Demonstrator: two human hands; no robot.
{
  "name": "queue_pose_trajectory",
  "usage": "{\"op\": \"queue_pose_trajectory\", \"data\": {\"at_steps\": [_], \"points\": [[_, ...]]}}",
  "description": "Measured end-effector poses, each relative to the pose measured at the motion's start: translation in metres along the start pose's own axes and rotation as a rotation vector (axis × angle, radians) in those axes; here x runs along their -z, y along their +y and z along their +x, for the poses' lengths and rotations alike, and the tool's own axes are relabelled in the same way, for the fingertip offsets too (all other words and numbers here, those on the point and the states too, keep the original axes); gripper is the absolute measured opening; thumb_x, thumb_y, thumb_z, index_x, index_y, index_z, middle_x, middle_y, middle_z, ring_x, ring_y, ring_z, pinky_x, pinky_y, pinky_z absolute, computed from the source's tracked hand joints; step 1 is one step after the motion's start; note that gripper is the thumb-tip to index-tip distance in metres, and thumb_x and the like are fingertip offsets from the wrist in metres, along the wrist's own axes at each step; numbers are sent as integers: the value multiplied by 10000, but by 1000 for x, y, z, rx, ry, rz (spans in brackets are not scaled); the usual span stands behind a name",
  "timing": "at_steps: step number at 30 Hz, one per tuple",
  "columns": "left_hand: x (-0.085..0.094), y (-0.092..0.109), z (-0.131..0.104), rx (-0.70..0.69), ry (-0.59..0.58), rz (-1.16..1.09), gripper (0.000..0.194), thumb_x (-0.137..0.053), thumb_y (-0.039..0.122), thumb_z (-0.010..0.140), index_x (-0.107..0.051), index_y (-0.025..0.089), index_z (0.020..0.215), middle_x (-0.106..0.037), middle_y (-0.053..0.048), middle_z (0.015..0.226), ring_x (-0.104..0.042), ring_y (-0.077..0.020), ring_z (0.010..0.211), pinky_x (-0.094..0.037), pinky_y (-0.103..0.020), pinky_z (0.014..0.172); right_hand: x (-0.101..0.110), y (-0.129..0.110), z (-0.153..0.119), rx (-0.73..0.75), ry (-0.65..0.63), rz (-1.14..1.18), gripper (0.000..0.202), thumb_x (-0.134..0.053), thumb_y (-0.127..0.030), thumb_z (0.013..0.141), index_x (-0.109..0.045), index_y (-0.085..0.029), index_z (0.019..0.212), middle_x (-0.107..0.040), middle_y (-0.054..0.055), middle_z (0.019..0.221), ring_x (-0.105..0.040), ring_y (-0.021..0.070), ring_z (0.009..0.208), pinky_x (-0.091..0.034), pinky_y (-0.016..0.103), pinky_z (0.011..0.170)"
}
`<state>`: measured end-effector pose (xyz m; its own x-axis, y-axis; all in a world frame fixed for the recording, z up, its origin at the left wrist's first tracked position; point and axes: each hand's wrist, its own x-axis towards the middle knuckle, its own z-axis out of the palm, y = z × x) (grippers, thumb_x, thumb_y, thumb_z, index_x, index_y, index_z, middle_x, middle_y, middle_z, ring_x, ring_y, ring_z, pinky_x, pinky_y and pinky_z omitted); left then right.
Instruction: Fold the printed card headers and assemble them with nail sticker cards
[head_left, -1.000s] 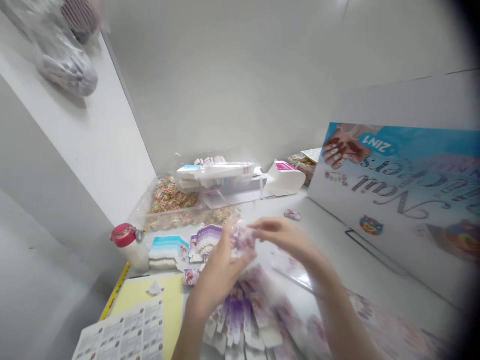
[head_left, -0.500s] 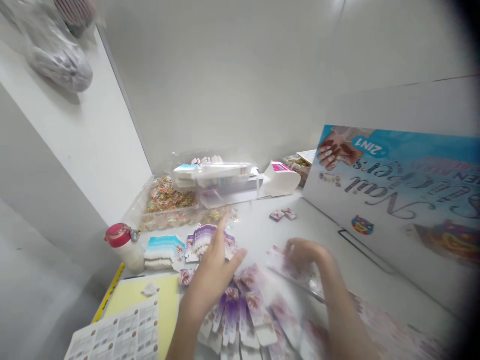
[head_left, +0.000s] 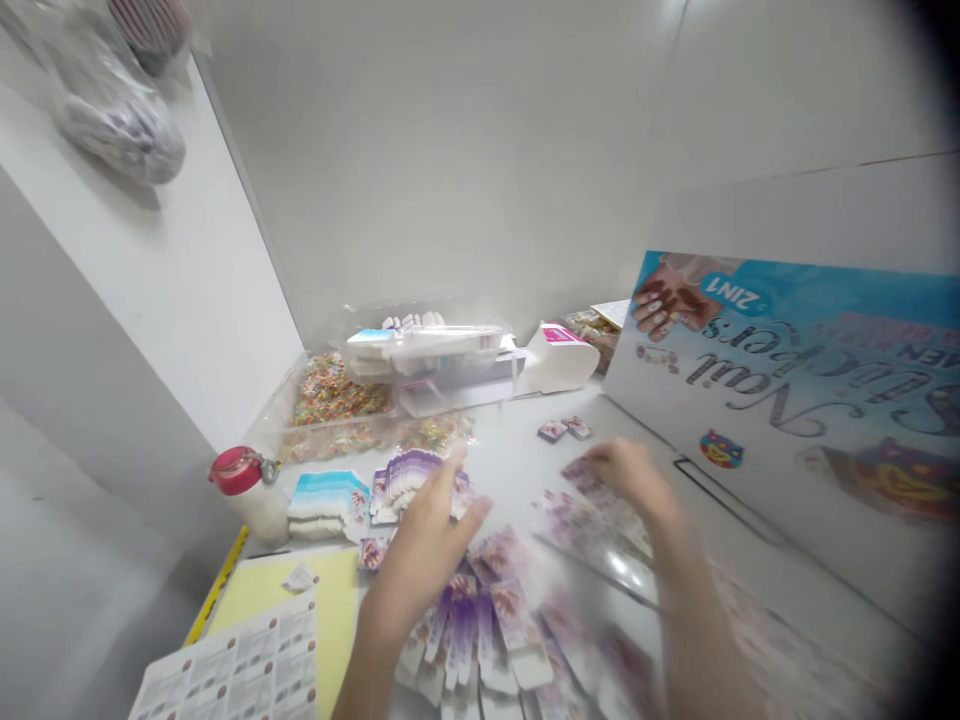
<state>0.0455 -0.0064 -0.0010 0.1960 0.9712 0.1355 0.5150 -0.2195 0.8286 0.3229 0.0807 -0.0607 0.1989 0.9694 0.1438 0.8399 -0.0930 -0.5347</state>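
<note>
My left hand (head_left: 429, 548) is spread, palm sideways, above a fan of purple and white cartons (head_left: 465, 625), holding nothing. Behind its fingers stands a row of purple cartons (head_left: 409, 475). On the right, my right hand (head_left: 626, 475) is closed, fingers bent down on a small printed purple piece (head_left: 589, 478); motion blurs it. Just below that hand lies a clear shiny packet (head_left: 622, 568) beside more printed pieces (head_left: 562, 515).
A large nail-sticker box (head_left: 787, 370) stands at the right. Bead-filled trays (head_left: 337, 395) and clear plastic containers (head_left: 457, 365) sit at the back. Left are a red-capped bottle (head_left: 251, 495), blue cartons (head_left: 326, 500) and a label sheet (head_left: 232, 665). Two small stacks (head_left: 564, 430) lie centrally.
My right hand has moved up and slightly right, and a printed piece now shows at its fingertips, above the packet. My left hand has barely moved.
</note>
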Motion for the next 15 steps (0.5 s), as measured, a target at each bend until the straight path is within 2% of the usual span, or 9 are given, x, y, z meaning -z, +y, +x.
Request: {"op": "queue_pose_trajectory", "data": {"at_steps": [2,4,6,8,9,11,13,15], "points": [[-4,1,0,18,-51,-7,562,-482,471,874,-432,233,1381,-475,-90,1415,-426,-285,1296,-277,-449,1096,23,-20,-16,71,94,45,162,-551,-235,827,-698,-205,765,-709,30,756,-643,188,730,-446,261,641],[-11,3,-1,12,-126,-36,627,-518,507,846,-419,216,1393,-449,-95,1435,-390,-291,1322,-265,-456,1104,45,-46,-39,206,376,261,179,-570,-351,827,-683,-212,821,-692,16,751,-615,177,664,-441,266,612],[-21,7,-2,-26,-170,-79,742,-600,518,790,-359,222,1426,-370,-92,1485,-329,-299,1358,-245,-464,1113,60,-72,-66,255,555,494,196,-604,-405,807,-670,-222,805,-655,-7,691,-579,150,600,-440,256,578],[-30,12,-2,-104,-160,-136,750,-649,490,764,-373,247,1418,-377,-86,1483,-346,-302,1345,-271,-458,1098,68,-95,-90,237,601,673,186,-639,-413,789,-661,-228,790,-583,-28,594,-532,127,530,-414,235,499],[-35,15,-1,-149,-140,-173,640,-628,468,791,-455,253,1369,-468,-86,1423,-425,-295,1288,-320,-441,1067,70,-103,-99,206,603,733,184,-658,-408,778,-656,-224,764,-563,-31,571,-507,117,493,-396,229,457],[-40,17,0,-175,-87,-255,380,-551,436,857,-646,237,1166,-669,-77,1162,-594,-263,1060,-439,-382,930,72,-115,-109,182,627,838,157,-664,-381,787,-649,-225,775,-552,-30,586,-493,107,472,-396,227,428],[-41,17,2,-98,-20,-359,317,-508,426,884,-716,203,971,-722,-51,880,-643,-212,804,-490,-310,737,74,-118,-110,263,654,939,180,-654,-325,807,-634,-264,975,-612,-5,796,-586,132,616,-486,252,528],[-38,14,5,-3,76,-455,301,-561,434,851,-708,173,871,-695,-31,753,-619,-172,679,-469,-255,619,75,-114,-105,416,617,978,398,-639,-270,821,-528,-347,1195,-580,13,1073,-620,173,874,-534,316,714]]}}
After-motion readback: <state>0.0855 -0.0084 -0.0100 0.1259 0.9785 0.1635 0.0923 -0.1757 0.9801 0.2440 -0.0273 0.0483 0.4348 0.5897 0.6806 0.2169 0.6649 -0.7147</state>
